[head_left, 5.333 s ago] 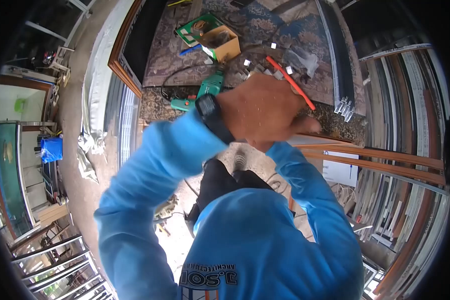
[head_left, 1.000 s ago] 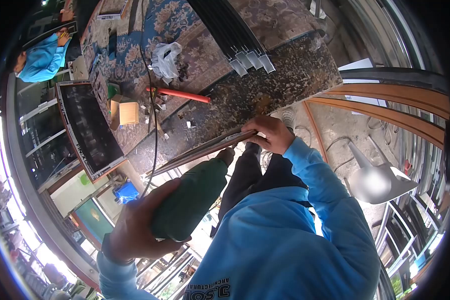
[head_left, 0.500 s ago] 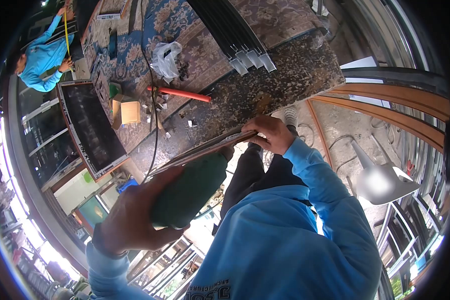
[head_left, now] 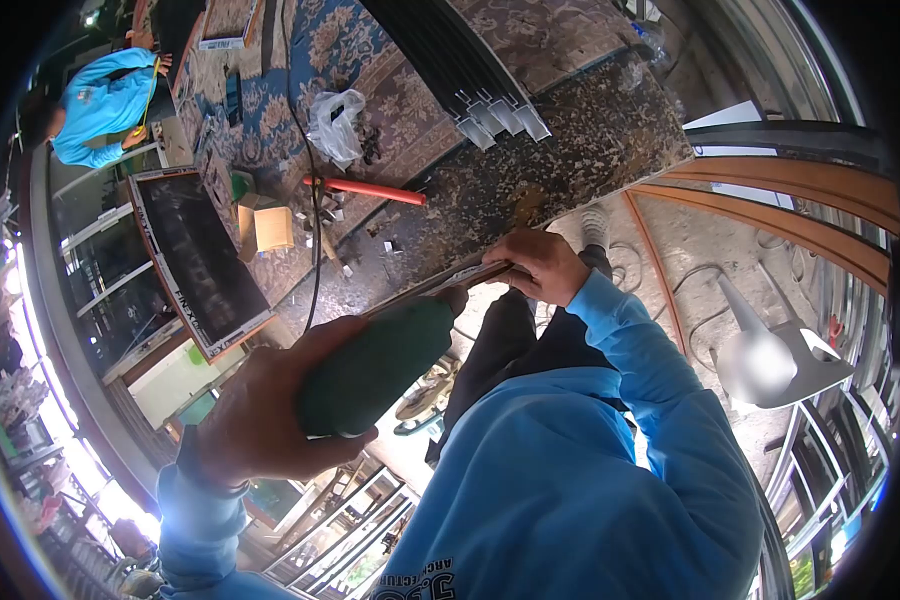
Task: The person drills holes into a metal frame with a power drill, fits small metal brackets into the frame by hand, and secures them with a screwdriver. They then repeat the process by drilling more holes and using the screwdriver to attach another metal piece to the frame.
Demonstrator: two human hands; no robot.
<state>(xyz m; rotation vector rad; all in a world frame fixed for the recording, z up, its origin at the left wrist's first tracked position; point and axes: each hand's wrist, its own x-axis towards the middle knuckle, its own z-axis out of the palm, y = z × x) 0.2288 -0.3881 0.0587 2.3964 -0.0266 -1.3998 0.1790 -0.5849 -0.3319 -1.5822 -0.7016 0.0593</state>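
Note:
My left hand point(head_left: 255, 415) is wrapped round a dark green, rounded oblong thing point(head_left: 380, 365); its exact kind I cannot tell. It is held up close to the camera, and its far end points toward my right hand. My right hand point(head_left: 542, 265) pinches the end of a thin brown strip point(head_left: 485, 272) at the near edge of the worktable point(head_left: 590, 165). The strip runs left along that edge until the green thing hides it.
Dark metal profiles point(head_left: 450, 60), a red tube point(head_left: 375, 190), a plastic bag point(head_left: 337, 128) and a small cardboard box point(head_left: 273, 229) lie on the table. A black cable point(head_left: 317, 240) crosses it. A co-worker point(head_left: 105, 105) holds a yellow tape measure. A white stool point(head_left: 785, 365) stands right.
My left hand and the green thing have tilted slightly, covering more of the brown strip. My right hand keeps its pinch. The co-worker's arms and tape have shifted, and the view has turned slightly.

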